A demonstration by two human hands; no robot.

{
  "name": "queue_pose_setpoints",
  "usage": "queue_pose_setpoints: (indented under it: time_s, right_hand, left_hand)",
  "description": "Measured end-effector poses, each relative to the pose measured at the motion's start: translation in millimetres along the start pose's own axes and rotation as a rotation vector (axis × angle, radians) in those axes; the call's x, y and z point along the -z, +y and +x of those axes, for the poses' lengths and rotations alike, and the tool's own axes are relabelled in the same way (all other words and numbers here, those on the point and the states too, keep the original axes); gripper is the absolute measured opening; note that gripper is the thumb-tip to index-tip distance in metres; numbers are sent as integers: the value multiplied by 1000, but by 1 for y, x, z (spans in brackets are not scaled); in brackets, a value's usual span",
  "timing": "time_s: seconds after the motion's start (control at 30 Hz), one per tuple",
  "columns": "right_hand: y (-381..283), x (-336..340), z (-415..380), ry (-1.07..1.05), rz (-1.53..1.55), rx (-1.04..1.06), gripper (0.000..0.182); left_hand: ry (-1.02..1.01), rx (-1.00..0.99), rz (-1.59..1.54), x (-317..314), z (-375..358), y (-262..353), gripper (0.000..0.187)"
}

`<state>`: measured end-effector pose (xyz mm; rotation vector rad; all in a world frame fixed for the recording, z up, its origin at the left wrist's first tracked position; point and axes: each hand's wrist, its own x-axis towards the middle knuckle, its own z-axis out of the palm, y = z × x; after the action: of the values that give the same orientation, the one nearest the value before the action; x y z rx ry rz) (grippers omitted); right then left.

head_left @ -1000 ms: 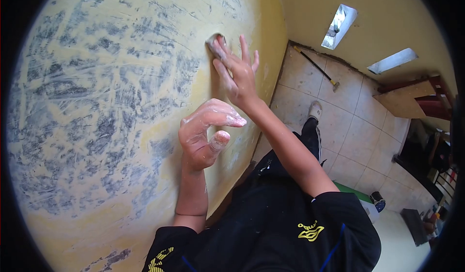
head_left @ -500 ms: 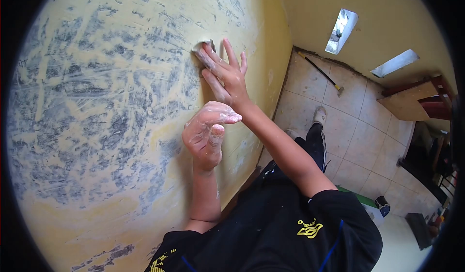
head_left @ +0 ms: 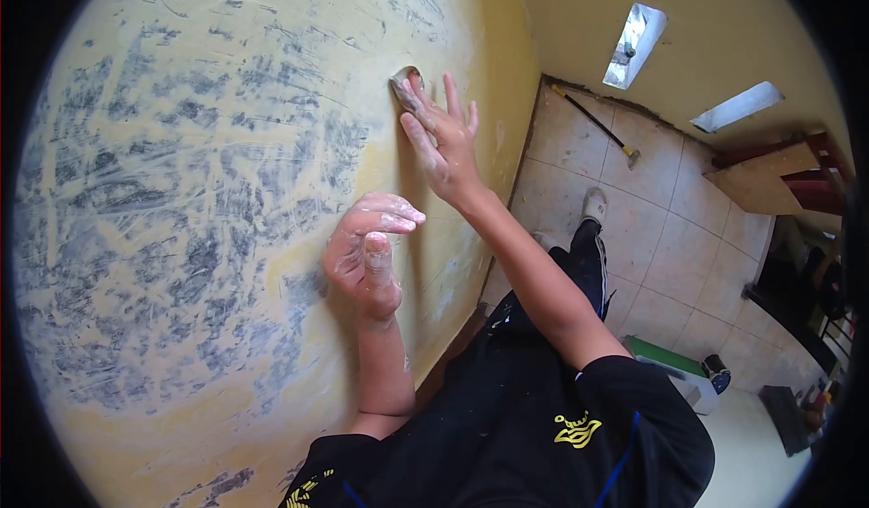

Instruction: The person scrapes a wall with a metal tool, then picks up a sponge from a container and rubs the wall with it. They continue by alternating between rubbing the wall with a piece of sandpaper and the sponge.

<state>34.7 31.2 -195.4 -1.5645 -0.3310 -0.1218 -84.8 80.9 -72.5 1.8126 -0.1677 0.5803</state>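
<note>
My right hand (head_left: 439, 137) presses a small, thin grey-brown piece (head_left: 406, 85) against the yellow wall (head_left: 385, 169). Its forefingers lie over the piece, while the thumb and outer fingers spread apart; the exact kind of piece is hard to make out. Lower and to the left, my left hand (head_left: 367, 255) hovers in front of the wall, cupped, with thumb and fingers apart and nothing visible between them. White paste smears both hands. Pale filler streaks and dark grey patches (head_left: 217, 227) cover much of the wall.
A hammer with a black and yellow handle (head_left: 597, 123) lies on the tiled floor (head_left: 652, 227) near the adjoining wall. Two narrow openings pierce that wall. A wooden board (head_left: 756, 187) leans at right, and a green-topped box (head_left: 665, 357) stands behind my right arm.
My right hand, with the thin piece, has slid a little to the right along the wall. My left hand has shifted slightly left. The view has tilted a little.
</note>
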Motion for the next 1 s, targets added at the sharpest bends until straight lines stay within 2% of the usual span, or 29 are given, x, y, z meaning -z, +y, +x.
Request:
queue_pose_setpoints:
  time_s: [0.03, 0.13, 0.27, 0.33, 0.37, 0.4, 0.47, 0.6, 0.67, 0.73, 0.8, 0.87, 0.9, 1.0]
  right_hand:
    - [-11, -3, 7, 29, 16, 53, 44]
    - [-39, -12, -8, -69, 25, 177, 45]
    - [-6, 4, -22, -192, -145, 100, 45]
    - [-12, 0, -6, -30, -8, -1, 44]
    - [-20, -8, 2, 51, 25, 32, 45]
    - [-28, -11, 5, 50, 22, 33, 45]
    - [-45, -18, 4, -25, 57, 193, 45]
    - [-22, 5, 10, -112, -114, 220, 44]
    - [-32, -3, 16, -61, -84, 197, 43]
    - [-51, -13, 15, 58, 116, 139, 41]
    - [-35, -8, 3, 37, 59, 171, 41]
    - [-8, 5, -1, -85, -207, 274, 42]
    - [-7, 6, 10, -25, -180, 128, 43]
    - [-44, 3, 31, 71, -59, 159, 44]
  left_hand:
    - [28, 23, -27, -2, -3, -2, 40]
    - [21, 30, -12, -5, -6, -4, 40]
    - [-67, -10, -1, -2, -8, 5, 40]
    - [-82, -7, 11, -5, -9, 4, 41]
    - [-52, 13, 1, -8, -7, 2, 40]
    - [-21, 32, -8, -10, -6, 0, 39]
    - [12, 24, -14, -10, -5, 0, 38]
    - [-7, -43, 41, -2, 4, 13, 42]
    - [-80, -115, 56, -2, 8, 21, 42]
    - [-65, -110, 62, -5, 6, 23, 42]
    - [39, -103, -12, -8, 5, 26, 45]
    - [37, -98, -13, -8, 5, 29, 46]
    - [47, -79, -16, -10, 2, 29, 46]
    - [63, -39, -43, -11, -5, 22, 45]
